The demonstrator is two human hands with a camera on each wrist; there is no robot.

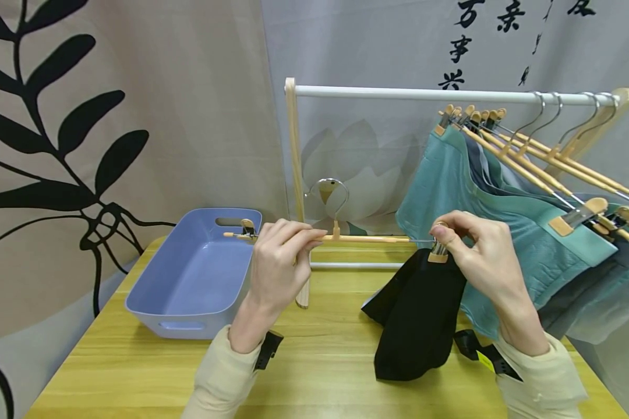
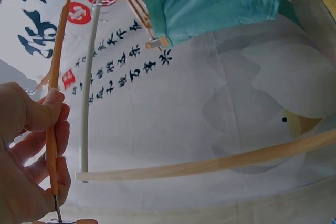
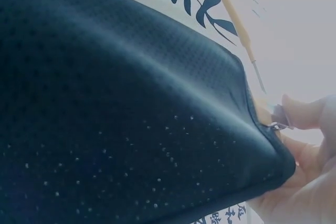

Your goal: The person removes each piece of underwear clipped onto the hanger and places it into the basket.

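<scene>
My left hand (image 1: 283,262) grips the wooden bar of a clip hanger (image 1: 367,238) near its left end, fingers curled round it in the left wrist view. The hanger lies level, its metal hook pointing up. My right hand (image 1: 484,256) pinches the hanger clip (image 1: 438,250) at the right end between thumb and fingers. From this clip a black garment (image 1: 419,314) hangs by one corner; its exact kind is unclear. The left clip (image 1: 248,228) carries no cloth. In the right wrist view the black fabric (image 3: 131,103) fills much of the picture.
A rack with a white rail (image 1: 398,93) stands behind my hands. Several hangers with teal shorts (image 1: 508,215) and darker garments hang at its right. A blue basket (image 1: 188,279) sits at the left of the wooden table (image 1: 325,372).
</scene>
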